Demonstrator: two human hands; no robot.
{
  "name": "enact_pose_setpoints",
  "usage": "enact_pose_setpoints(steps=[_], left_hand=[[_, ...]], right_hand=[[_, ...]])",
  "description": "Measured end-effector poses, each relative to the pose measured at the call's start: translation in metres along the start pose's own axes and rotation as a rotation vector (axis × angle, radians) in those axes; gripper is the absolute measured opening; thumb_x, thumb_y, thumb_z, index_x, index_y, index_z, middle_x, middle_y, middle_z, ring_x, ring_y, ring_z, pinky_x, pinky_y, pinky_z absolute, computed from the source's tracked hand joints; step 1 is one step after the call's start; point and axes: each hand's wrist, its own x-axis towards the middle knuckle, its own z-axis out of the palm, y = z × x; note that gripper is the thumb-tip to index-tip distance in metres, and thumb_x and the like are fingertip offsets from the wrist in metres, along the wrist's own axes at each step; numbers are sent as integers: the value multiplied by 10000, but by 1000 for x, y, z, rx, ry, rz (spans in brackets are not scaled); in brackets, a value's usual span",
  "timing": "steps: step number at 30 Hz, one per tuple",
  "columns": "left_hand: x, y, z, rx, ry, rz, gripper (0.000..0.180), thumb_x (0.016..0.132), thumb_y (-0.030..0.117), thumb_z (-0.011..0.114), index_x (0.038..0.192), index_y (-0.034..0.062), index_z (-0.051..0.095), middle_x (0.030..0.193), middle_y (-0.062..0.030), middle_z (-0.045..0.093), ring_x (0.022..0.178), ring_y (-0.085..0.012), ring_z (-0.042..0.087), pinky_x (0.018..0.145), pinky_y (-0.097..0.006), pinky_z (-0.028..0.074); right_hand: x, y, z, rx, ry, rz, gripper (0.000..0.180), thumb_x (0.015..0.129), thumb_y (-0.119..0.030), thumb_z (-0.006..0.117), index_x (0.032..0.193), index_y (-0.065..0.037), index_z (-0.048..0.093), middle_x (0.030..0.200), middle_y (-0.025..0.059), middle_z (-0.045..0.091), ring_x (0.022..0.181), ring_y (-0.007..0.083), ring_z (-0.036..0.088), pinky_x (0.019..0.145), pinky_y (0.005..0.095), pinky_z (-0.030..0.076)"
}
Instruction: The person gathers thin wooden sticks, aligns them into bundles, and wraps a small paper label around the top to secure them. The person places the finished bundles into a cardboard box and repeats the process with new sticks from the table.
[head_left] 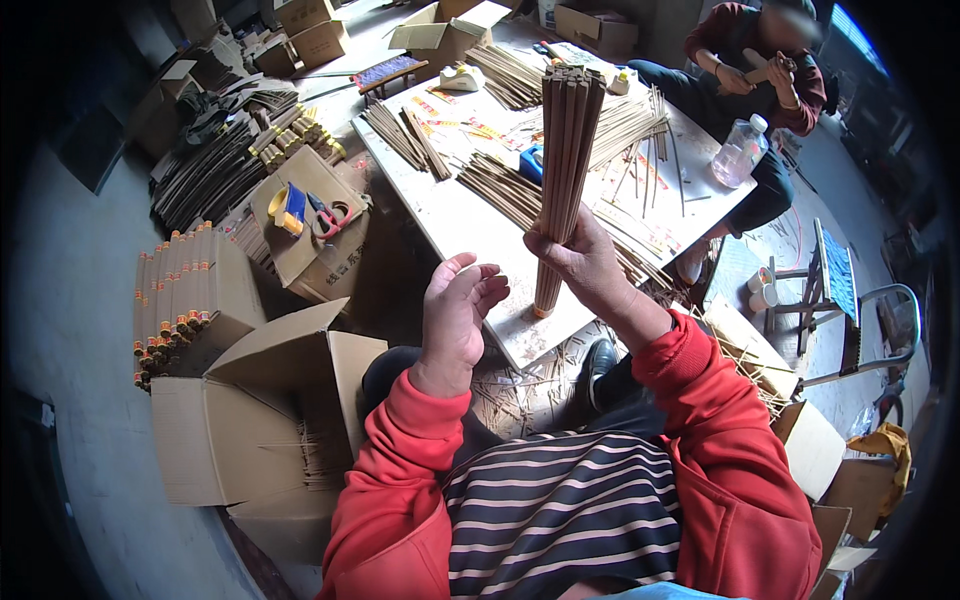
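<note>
A tall bundle of thin brown sticks [570, 140] stands upright in front of me, its lower end by the near edge of the white table [440, 220]. An orange band shows at its foot. My right hand [585, 260] is wrapped around the bundle's lower half, thumb across the front. To the left of it, apart from the bundle, my left hand [455, 315] is raised with its fingers loosely curled and spread, holding nothing. Loose brown sticks [500, 188] lie in piles on the table behind the bundle.
An open cardboard box [255, 430] stands at my lower left. Beyond it are wrapped bundles [178, 285] and a carton [325, 265] bearing scissors [330, 215] and a tape roll [290, 208]. A plastic bottle [740, 152] stands at the table's right; a co-worker [770, 75] sits behind.
</note>
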Motion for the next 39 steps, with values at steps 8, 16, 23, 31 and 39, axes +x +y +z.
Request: enact_pose_setpoints(steps=[8,16,23,31,39], left_hand=[[15,21,23,130,-148,240,337,835,140,591,1091,-3,425,913,-127,564,816,-205,585,776,-335,498],[0,81,56,329,-659,509,823,760,409,705,1323,1,263,1132,-164,516,1111,-261,508,936,-389,421],[-2,83,61,5,-286,351,203,810,59,616,983,48,511,733,-66,549,659,-179,552,634,-330,485],[12,87,50,-144,-348,334,286,766,21,631,983,55,447,658,-83,544,515,-177,548,507,-324,477],[7,89,44,-119,-533,306,339,797,128,683,1045,55,464,673,-45,518,559,-162,543,540,-313,488]], right_hand=[[7,-2,6,33,-46,-71,199,826,-90,656,918,-44,486,793,-8,498,710,59,481,631,218,421],[-2,-57,4,6,-549,147,300,793,-116,675,1034,-13,527,828,-7,547,772,58,480,690,219,419],[-33,-51,15,-23,-552,489,264,763,-188,695,873,-12,532,613,28,540,503,94,514,459,235,420],[-42,-46,15,94,-622,559,234,766,-121,654,882,-12,481,591,26,503,430,104,491,390,246,405],[-54,-33,14,351,-699,576,174,772,-106,646,803,-31,492,554,30,501,425,108,490,394,243,395]])
